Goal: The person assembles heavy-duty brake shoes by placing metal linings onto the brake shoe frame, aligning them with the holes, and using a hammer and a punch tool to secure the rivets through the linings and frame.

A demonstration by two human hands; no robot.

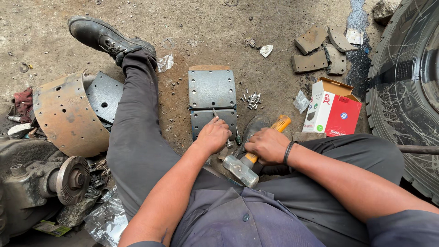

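Grey drilled brake shoe; right hand grips yellow-handled hammer

Red-white carton, tyre, loose rivets

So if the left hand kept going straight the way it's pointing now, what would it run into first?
The left hand points away from the body and already rests at the near edge of the grey brake lining on the ground. Going on, it would probably slide over that lining first, towards its upper section.
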